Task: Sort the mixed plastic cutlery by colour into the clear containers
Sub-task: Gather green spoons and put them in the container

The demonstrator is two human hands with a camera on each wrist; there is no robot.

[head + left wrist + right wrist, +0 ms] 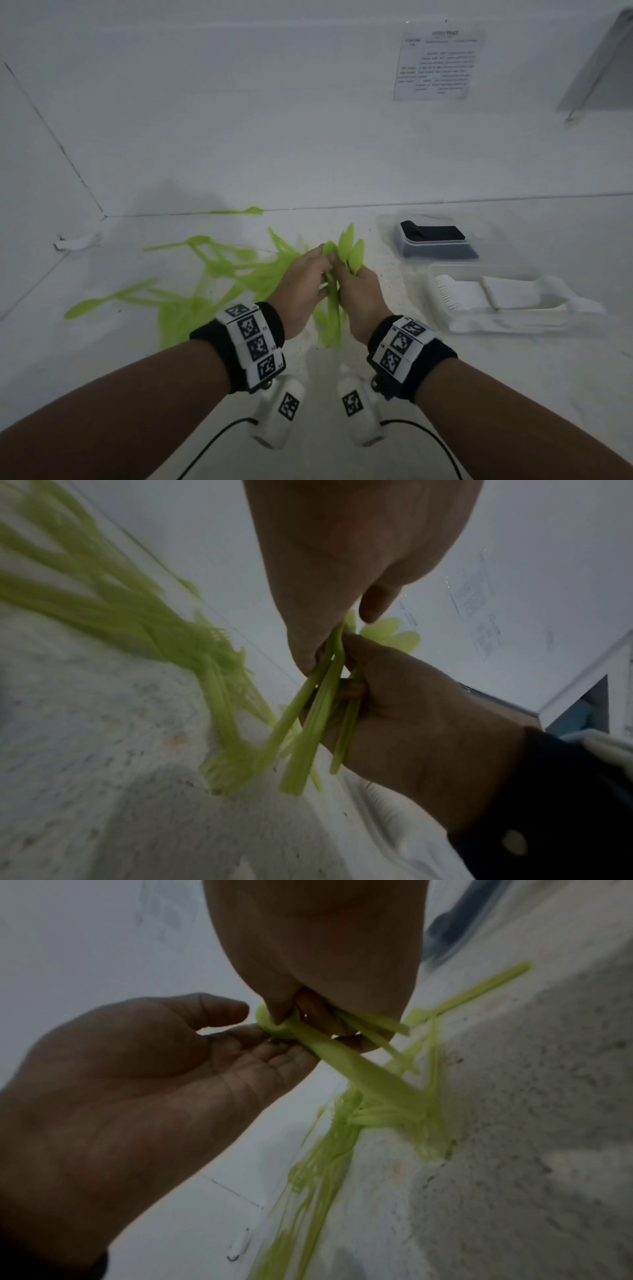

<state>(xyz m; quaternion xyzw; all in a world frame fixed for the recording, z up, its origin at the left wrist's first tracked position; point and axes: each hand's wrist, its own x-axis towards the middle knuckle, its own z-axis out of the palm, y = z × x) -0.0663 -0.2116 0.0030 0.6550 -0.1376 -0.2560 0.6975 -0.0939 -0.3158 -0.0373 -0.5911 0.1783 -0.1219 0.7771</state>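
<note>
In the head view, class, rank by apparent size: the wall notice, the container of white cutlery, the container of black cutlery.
1. container of white cutlery
2. wall notice, though farther away
3. container of black cutlery

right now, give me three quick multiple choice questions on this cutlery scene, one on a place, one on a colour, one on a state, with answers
1. Where does the box of black cutlery stand?
A. behind the box of white cutlery
B. left of the green pile
C. in the person's lap

2. What colour is the loose cutlery on the table?
A. red
B. green
C. blue

3. What is the right hand doing?
A. lying flat on the table
B. gripping a bunch of spoons
C. closing a lid

Answers: 1 A, it sits farther back on the right. 2 B, every loose piece is green. 3 B, the handles run through its curled fingers, with the left hand alongside.
</note>
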